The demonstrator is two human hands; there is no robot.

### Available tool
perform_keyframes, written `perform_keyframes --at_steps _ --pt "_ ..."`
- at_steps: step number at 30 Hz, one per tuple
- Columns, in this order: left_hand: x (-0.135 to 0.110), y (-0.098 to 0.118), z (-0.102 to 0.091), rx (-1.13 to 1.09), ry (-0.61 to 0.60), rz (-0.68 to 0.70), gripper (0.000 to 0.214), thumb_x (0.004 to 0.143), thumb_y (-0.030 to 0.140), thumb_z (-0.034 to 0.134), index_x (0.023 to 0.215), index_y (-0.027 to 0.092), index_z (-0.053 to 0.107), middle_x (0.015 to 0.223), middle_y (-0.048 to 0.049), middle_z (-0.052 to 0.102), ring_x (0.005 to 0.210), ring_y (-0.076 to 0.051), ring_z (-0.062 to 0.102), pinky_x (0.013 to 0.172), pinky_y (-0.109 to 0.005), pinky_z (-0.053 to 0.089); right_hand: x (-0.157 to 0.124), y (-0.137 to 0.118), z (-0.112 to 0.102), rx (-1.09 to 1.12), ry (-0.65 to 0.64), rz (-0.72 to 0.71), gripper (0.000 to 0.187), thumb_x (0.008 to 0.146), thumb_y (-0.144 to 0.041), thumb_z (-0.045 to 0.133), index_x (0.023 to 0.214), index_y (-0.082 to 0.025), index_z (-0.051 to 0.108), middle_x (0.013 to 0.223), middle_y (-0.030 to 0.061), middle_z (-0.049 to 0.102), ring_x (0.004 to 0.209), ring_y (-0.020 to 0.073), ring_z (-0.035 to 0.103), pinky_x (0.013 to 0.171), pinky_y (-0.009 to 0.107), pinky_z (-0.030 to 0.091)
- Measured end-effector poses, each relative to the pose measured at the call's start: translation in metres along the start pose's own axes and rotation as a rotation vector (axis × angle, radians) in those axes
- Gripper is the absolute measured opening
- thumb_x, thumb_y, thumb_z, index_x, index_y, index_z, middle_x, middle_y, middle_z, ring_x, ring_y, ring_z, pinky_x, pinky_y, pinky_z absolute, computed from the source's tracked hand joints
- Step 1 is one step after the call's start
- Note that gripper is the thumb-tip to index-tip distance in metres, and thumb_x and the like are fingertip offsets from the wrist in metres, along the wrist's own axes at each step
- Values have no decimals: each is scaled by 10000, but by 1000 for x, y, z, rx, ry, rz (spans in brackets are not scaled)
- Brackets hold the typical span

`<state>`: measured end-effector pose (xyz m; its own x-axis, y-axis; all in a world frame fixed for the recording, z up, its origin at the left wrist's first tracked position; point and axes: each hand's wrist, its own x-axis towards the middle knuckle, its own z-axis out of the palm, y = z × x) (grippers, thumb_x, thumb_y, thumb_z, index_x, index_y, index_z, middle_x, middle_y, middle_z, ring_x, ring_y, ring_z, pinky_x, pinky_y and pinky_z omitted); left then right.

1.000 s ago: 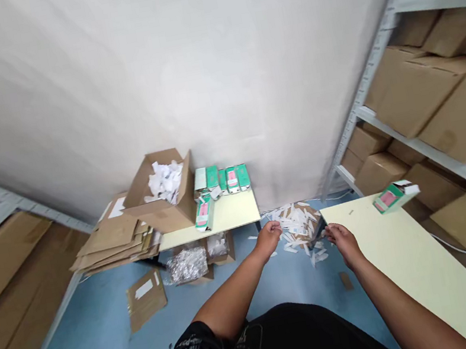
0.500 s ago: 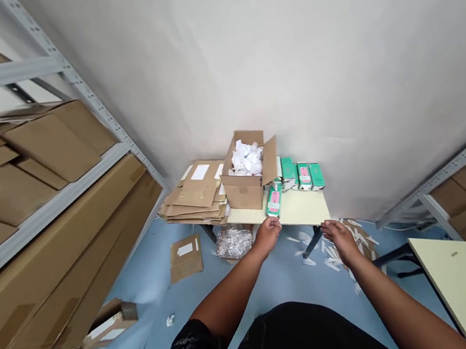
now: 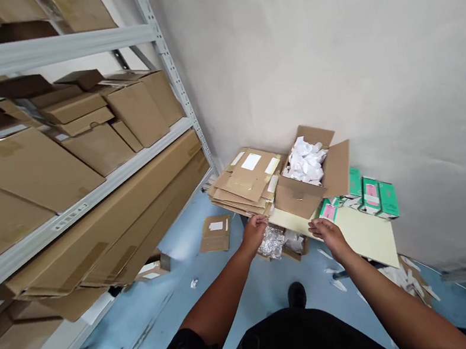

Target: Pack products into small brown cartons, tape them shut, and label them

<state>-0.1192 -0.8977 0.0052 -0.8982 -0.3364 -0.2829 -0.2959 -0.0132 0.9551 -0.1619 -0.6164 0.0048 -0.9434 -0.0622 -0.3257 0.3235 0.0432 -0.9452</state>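
Note:
My left hand hovers at the front edge of a stack of flattened cardboard, its fingers loosely stretched and nothing visible in them. Whether it touches the stack I cannot tell. To the right, my right hand is held in front of the small table's edge, fingers apart and holding nothing. Between and beyond the hands stands an open cardboard box filled with crumpled white paper. A green and pink box lies just behind my right hand, partly hidden by the carton.
More green boxes stand along the wall. Under the table are bags of clear plastic wrap. A cardboard piece and white scraps lie on the floor. Metal shelving with cartons rises on the left.
My view has turned left and come closer to the table. My hands have moved from the table's front right toward the cardboard stack and carton. The side table on the right has left the view.

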Motion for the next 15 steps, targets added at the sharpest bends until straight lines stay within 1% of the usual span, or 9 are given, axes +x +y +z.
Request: perform_keyframes --at_steps 2,5,7,10,13,15 --pt "17 6 -18 23 56 0 278 834 255 675 1102 180 684 1138 -99 742 1009 -213 699 802 -285 555 23 -7 23 -5 -91 -10 567 663 -696 789 950 -210 734 1052 125 795 984 292 753 901 398 577" --pt "45 18 -41 47 141 7 282 836 288 675 1097 184 682 1129 -95 742 989 -215 701 805 -295 556 59 -20 58 1 -182 -25 570 642 -709 799 912 -211 734 1013 115 790 955 287 741 901 400 568" --pt "63 26 -53 51 206 15 291 830 291 674 1102 186 681 1128 -95 741 990 -220 700 817 -306 556 79 -28 80 7 -246 -28 546 647 -695 802 903 -216 735 1002 103 787 951 287 735 896 394 564" --pt "84 31 -67 50 289 18 301 832 270 649 1118 181 677 1138 -97 740 999 -218 702 837 -314 554 101 -35 113 -13 -347 -27 503 672 -671 793 891 -221 734 972 82 782 942 281 728 870 377 562" --pt "102 32 -79 89 311 3 275 847 248 617 1107 182 682 1135 -90 750 1015 -211 708 868 -313 550 117 -35 145 -53 -386 -26 470 707 -645 766 906 -221 726 917 64 771 905 260 718 818 348 556" --pt "117 32 -90 125 310 -3 270 850 234 616 1106 187 686 1141 -87 757 1036 -213 709 896 -313 544 129 -32 165 -99 -367 -27 469 726 -634 737 949 -222 718 892 48 762 885 243 712 798 331 550"
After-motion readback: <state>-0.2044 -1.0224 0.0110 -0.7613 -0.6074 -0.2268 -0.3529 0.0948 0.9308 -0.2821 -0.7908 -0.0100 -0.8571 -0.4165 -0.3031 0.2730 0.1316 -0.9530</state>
